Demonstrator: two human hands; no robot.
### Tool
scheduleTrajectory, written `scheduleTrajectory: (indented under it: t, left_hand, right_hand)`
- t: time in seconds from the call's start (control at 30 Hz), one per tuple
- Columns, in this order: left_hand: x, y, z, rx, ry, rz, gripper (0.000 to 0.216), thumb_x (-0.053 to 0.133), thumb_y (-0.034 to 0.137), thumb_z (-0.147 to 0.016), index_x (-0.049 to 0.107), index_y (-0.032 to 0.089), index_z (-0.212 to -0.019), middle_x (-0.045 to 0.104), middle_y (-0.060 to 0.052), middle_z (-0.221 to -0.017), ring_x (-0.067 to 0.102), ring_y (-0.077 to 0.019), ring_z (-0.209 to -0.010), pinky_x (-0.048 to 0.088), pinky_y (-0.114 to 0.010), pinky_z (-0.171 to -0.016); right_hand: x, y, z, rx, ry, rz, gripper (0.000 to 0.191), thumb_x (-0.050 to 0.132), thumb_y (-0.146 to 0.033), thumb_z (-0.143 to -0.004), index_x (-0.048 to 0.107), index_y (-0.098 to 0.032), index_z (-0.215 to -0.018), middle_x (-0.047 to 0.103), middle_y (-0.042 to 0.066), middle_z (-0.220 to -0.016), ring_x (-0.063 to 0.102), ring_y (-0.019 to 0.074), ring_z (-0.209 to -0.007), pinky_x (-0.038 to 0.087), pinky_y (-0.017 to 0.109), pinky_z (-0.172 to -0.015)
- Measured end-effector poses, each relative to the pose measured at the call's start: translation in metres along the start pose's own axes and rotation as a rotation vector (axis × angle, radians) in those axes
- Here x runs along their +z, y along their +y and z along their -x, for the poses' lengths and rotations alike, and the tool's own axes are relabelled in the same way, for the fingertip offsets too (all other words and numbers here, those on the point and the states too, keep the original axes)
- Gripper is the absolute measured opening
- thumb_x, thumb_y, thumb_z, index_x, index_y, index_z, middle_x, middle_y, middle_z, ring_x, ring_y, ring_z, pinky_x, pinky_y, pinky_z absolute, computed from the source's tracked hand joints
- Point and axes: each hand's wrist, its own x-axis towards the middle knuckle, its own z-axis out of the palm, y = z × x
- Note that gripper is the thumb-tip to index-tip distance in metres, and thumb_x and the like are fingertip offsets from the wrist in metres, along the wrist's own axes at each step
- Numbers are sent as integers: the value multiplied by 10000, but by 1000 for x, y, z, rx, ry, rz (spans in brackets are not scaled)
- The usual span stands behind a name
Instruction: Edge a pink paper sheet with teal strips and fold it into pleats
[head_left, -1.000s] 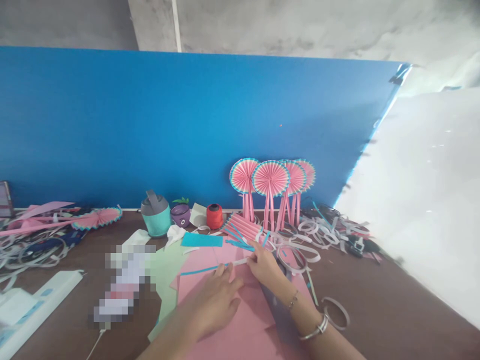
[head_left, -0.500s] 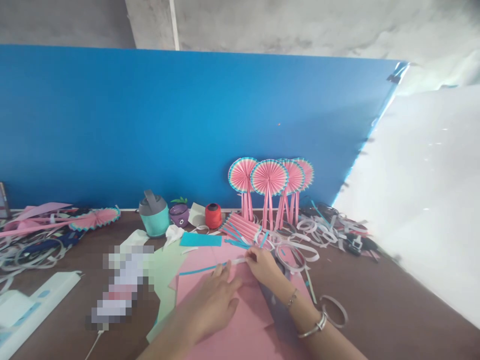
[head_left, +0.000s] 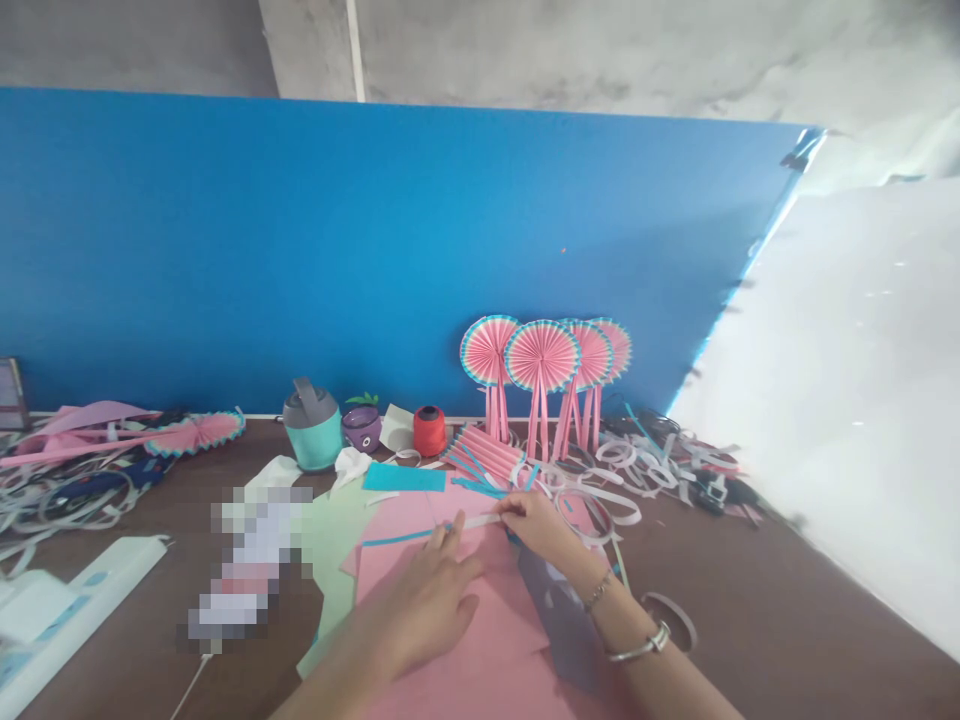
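Note:
A pink paper sheet (head_left: pixel 480 620) lies in front of me with a blue paper strip (head_left: pixel 397 538) along its far edge. My left hand (head_left: pixel 427 595) rests on the sheet with its fingers outstretched, the fingertips at the right end of the blue strip. Between my hands runs a narrow white strip (head_left: pixel 481 520). My right hand (head_left: pixel 536 525) pinches the right end of this white strip near the sheet's far right corner. Cut blue strips (head_left: pixel 480 487) and a blue paper rectangle (head_left: pixel 405 477) lie just beyond.
Several pink pleated fans (head_left: pixel 541 355) stand against the blue partition (head_left: pixel 300 230). Behind the sheet are a red thread spool (head_left: pixel 430 432), a purple pot (head_left: pixel 362 430) and a teal container (head_left: pixel 313 440). White strip scraps (head_left: pixel 622 460) heap at right; a power strip (head_left: pixel 90 615) lies left.
My right hand has shifted slightly to the right, and a little more of the white strip shows between the hands. The left hand stays in place on the sheet.

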Motion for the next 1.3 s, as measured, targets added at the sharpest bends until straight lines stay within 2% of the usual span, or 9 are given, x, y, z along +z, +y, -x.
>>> scheduleTrajectory:
  t: [0.1, 0.17, 0.23, 0.5, 0.6, 0.73, 0.97, 1.17, 1.3]
  left_hand:
    - [0, 1, 0, -4, -4, 0, 407, 426, 216, -891, 575, 254, -1268, 169, -85, -1633, 169, -378, -1476, 317, -578, -1117]
    - [0, 1, 0, -12, 0, 4, 405, 432, 223, -893, 576, 257, -1270, 167, -75, -1634, 174, -376, -1475, 312, -577, -1123]
    - [1, 0, 0, -17, 7, 11, 404, 438, 231, -894, 576, 262, -1273, 164, -65, -1636, 174, -377, -1475, 306, -580, -1127]
    - [4, -1, 0, 2, 23, -9, 393, 434, 223, -895, 579, 265, -1258, 181, -81, -1630, 203, -391, -1465, 345, -600, -1094]
    - [5, -2, 0, 9, 36, -12, 385, 436, 219, -895, 581, 266, -1250, 190, -75, -1629, 205, -381, -1466, 342, -590, -1103]
    - [5, -2, 0, 0, 30, -23, 396, 438, 222, -897, 572, 256, -1269, 181, -94, -1629, 208, -385, -1464, 337, -593, -1105]
    - [9, -3, 0, 42, 71, -38, 380, 443, 213, -891, 592, 258, -1237, 260, -64, -1606, 277, -381, -1436, 363, -586, -1091]
    - [6, -1, -1, 74, 95, -72, 363, 442, 194, -874, 613, 271, -1184, 389, -35, -1522, 371, -346, -1361, 427, -539, -1040]
    - [3, 1, 0, 96, 102, -85, 337, 436, 190, -868, 625, 251, -1141, 478, -57, -1426, 437, -327, -1280, 446, -510, -1005]
  right_hand:
    - [2, 2, 1, -8, 53, 26, 394, 474, -50, -728, 747, -142, -996, 709, 29, -708, 616, 173, -668, 442, 253, -635]
    - [2, 5, 2, 0, 81, 44, 519, 478, -45, -732, 664, -131, -1209, 674, 7, -651, 594, 167, -624, 428, 248, -608]
    - [1, 8, 3, 7, 111, 65, 570, 481, -31, -725, 622, -136, -1267, 663, 1, -647, 592, 164, -628, 421, 243, -612]
    - [-2, 12, 4, 35, 220, 166, 372, 465, -27, -756, 714, -166, -995, 735, 67, -875, 649, 179, -792, 424, 247, -699]
    - [-1, 10, 5, 53, 188, 176, 281, 515, -56, -750, 725, -179, -891, 739, 55, -822, 658, 186, -759, 432, 248, -684]
    - [2, 9, 6, -22, 172, 188, 201, 554, -83, -727, 710, -192, -790, 737, 45, -819, 661, 193, -784, 450, 261, -720]
    - [1, -3, 10, -93, 98, 321, 136, 580, -135, -802, 704, -173, -844, 716, 72, -907, 636, 211, -889, 442, 293, -796]
    - [-6, -22, 15, -275, -2, 592, 158, 593, -190, -855, 696, -162, -971, 680, 107, -1078, 574, 258, -1043, 378, 361, -889]
    - [-5, -27, 14, -342, -44, 712, 151, 553, -189, -890, 690, -149, -938, 689, 108, -1036, 567, 243, -1025, 335, 361, -882]
